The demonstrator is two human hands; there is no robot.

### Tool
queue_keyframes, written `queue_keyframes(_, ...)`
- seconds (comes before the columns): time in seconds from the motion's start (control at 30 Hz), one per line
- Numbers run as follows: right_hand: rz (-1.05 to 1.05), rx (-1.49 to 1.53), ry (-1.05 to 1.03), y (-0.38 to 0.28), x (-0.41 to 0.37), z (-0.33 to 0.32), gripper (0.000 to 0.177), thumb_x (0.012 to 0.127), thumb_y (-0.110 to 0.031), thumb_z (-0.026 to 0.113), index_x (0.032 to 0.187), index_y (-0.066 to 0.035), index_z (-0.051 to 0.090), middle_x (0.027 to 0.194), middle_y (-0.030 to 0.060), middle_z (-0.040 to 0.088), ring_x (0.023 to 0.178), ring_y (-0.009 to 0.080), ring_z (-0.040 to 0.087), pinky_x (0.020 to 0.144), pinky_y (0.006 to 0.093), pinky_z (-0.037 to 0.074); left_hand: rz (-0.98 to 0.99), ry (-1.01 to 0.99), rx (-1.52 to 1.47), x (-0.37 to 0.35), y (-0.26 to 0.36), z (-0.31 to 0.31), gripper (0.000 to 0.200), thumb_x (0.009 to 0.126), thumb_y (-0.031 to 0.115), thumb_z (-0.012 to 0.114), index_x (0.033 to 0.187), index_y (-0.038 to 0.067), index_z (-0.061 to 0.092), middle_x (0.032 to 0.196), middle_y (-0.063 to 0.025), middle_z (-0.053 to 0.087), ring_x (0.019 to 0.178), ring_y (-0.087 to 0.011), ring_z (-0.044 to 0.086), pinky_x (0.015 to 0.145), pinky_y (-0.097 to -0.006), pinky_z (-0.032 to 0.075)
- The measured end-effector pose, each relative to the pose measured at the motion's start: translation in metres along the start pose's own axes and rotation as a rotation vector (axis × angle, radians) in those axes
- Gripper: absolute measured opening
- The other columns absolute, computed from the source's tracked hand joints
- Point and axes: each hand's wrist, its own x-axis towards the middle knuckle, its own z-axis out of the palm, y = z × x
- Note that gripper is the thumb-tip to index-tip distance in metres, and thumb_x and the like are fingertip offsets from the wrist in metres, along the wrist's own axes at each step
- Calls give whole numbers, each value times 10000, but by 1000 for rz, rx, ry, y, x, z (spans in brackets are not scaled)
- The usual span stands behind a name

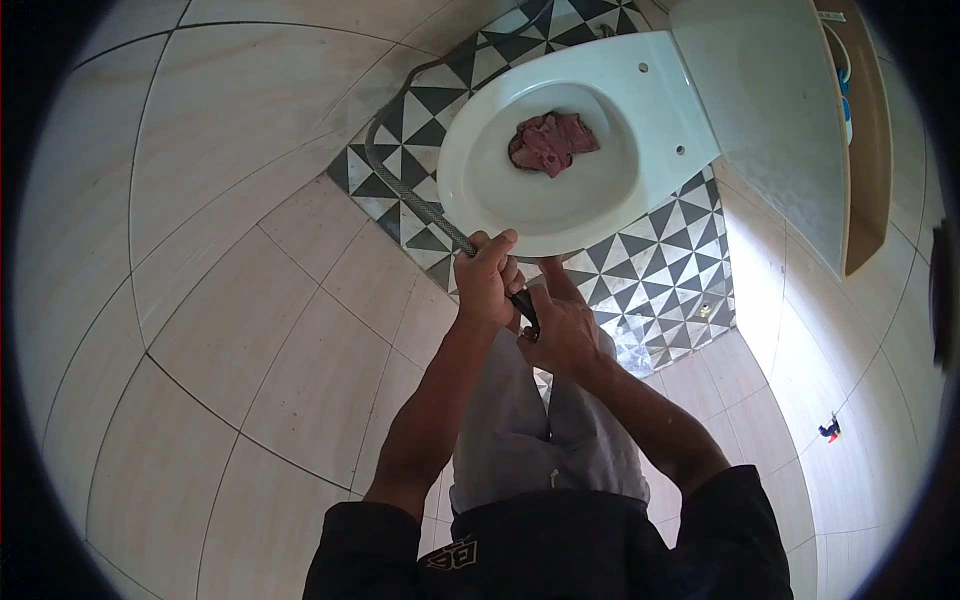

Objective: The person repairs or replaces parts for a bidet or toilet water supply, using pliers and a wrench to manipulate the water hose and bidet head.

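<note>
My left hand [487, 280] is wrapped round a grey braided hose [405, 190], close to the front rim of the toilet bowl. The black end [524, 305] of the hose sticks out below that fist. My right hand [562, 330] grips this black end, and a small shiny metal bit shows at its fingers. Part of the end is hidden by the fingers. Ahead of both hands stands a white toilet [460, 150] with no seat on it. A crumpled dark-red cloth [548, 145] lies inside the bowl.
Black-and-white patterned floor tiles [650, 265] surround the toilet. Beige tiled walls [240, 190] rise on the left and right. A wall cabinet [865, 150] juts out at upper right. A small blue-and-red tap [830, 430] sits on the right wall.
</note>
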Motion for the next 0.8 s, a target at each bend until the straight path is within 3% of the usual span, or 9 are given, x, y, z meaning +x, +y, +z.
queue_keyframes(0.3, -40, 270, -133, 2, 3, -18, 612, 712, -229, 743, 1221, -22, 473, 826, 186, 667, 834, 390, 684, 784, 483, 511, -82, 103, 20, 3, 2, -3, 441, 889, 153, 759, 699, 218, 367, 605, 77, 281, 458, -57, 255, 433, -264, 279)
queue_keyframes(0.37, 24, 375, -113, -7, 0, -18, 582, 718, -213, 745, 1207, -20, 494, 802, 179, 647, 814, 376, 677, 772, 467, 509, -135, -24, 10, 6, 6, -6, 378, 935, 290, 745, 755, 196, 425, 626, 65, 347, 514, -74, 359, 507, -291, 365)
queue_keyframes(0.4, 87, 437, -88, -11, -2, -18, 561, 726, -198, 743, 1203, -18, 508, 785, 173, 633, 805, 365, 674, 765, 457, 507, -130, -21, 6, 6, 4, -10, 378, 935, 290, 745, 755, 196, 425, 626, 65, 347, 514, -74, 359, 507, -291, 365)
queue_keyframes(0.43, 83, 434, -91, -6, -2, -13, 561, 726, -198, 743, 1203, -18, 508, 785, 173, 633, 805, 365, 674, 765, 457, 507, -117, -159, -150, 6, 1, -14, 274, 989, 348, 653, 875, 144, 511, 676, 36, 443, 589, -107, 454, 587, -313, 424)
queue_keyframes(0.47, -11, 420, -6, 4, 1, -5, 558, 738, -189, 736, 1219, -18, 511, 779, 169, 629, 801, 354, 678, 758, 453, 507, -98, -302, -304, 6, 0, -18, 320, 1043, 406, 561, 995, 91, 596, 726, 7, 538, 665, -139, 550, 666, -334, 483)
queue_keyframes(0.5, -62, 412, 37, 4, 3, -8, 556, 744, -184, 733, 1227, -18, 512, 776, 166, 627, 799, 349, 680, 754, 450, 506, -90, -307, -306, 3, 3, -15, 320, 1043, 406, 561, 995, 91, 596, 726, 7, 538, 665, -139, 550, 666, -334, 483)
queue_keyframes(0.57, -63, 483, 10, 4, 3, -14, 558, 756, -174, 728, 1245, -16, 513, 761, 157, 623, 784, 346, 681, 744, 451, 504, -61, -331, -258, -9, 5, -14, 482, 1080, 446, 433, 1228, 13, 583, 940, -68, 651, 881, -216, 628, 859, -405, 502)
queue_keyframes(0.63, -12, 563, -66, 2, 2, -15, 561, 760, -170, 727, 1255, -13, 513, 749, 150, 621, 769, 349, 680, 739, 454, 503, -50, -354, -182, -14, -2, -25, 501, 1083, 445, 418, 1277, 6, 560, 1013, -86, 659, 948, -231, 633, 904, -405, 495)
queue_keyframes(0.8, -113, 355, 89, 10, 2, -6, 585, 752, -214, 733, 1252, -9, 507, 737, 165, 642, 750, 393, 690, 726, 485, 515, -21, -325, -9, -28, -11, -43, 499, 1077, 426, 443, 1316, 2, 553, 1130, -107, 678, 1058, -245, 653, 982, -399, 487)
